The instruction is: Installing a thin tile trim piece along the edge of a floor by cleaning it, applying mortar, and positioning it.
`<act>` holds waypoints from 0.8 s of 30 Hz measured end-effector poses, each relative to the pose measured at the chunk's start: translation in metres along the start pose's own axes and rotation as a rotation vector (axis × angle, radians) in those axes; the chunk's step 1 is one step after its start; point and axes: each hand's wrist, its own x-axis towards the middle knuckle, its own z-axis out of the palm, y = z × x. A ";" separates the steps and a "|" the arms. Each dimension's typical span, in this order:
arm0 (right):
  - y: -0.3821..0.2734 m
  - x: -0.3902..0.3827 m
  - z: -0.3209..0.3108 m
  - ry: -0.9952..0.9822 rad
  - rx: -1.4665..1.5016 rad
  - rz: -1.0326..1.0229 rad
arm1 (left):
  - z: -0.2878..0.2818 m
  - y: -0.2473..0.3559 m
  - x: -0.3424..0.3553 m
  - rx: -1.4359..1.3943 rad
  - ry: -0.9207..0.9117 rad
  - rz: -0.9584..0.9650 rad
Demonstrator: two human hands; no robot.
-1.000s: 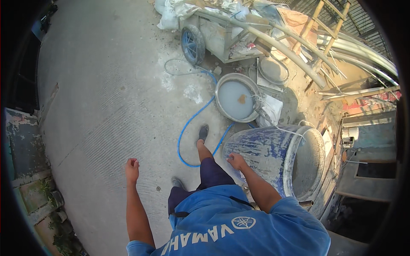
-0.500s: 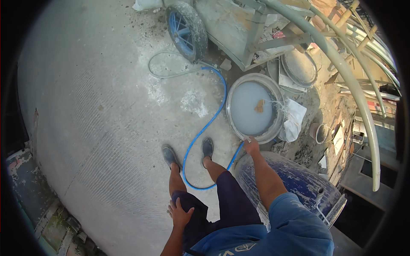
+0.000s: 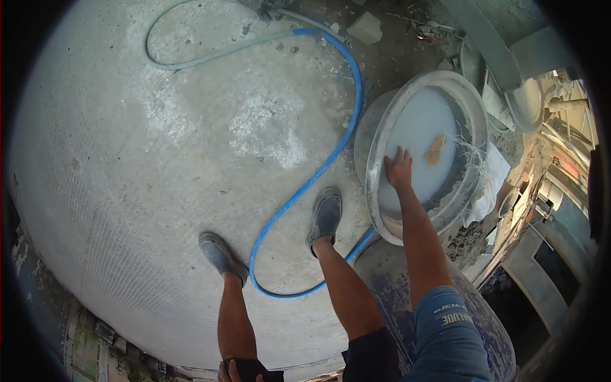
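Observation:
My right hand (image 3: pixel 400 169) reaches over the near left side of a round tub (image 3: pixel 374 172), palm down with the fingers apart. Cloudy whitish water (image 3: pixel 417 124) fills much of the tub, and the fingers are at or just above its surface; contact is hard to tell. A brown, flat piece (image 3: pixel 435 149) floats to the right of the fingers. White strands lie over the tub's right rim beside a white sack (image 3: pixel 489 181). At the bottom edge, my left hand (image 3: pixel 235 371) rests on my left leg with spread fingers, mostly cut off by the frame.
A blue hose (image 3: pixel 359 89) curves across the concrete floor, around my feet and toward the tub's base. A worn blue drum (image 3: pixel 396 286) lies beneath my right arm. A metal frame (image 3: pixel 490 38) overhangs at upper right, near a pale block (image 3: pixel 365 28).
My right hand has gone from the tub's near rim to over the water. My view has come lower and closer to the tub. The left hand stays on the leg.

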 end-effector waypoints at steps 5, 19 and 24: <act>0.059 0.055 0.041 -0.717 -0.401 0.071 | 0.002 0.022 0.010 0.029 -0.029 -0.048; 0.059 0.072 0.086 -0.603 -0.903 0.042 | 0.013 0.034 0.012 -0.001 -0.047 -0.020; 0.053 0.067 0.067 -0.657 -0.961 -0.197 | 0.017 0.031 0.010 -0.008 -0.040 -0.014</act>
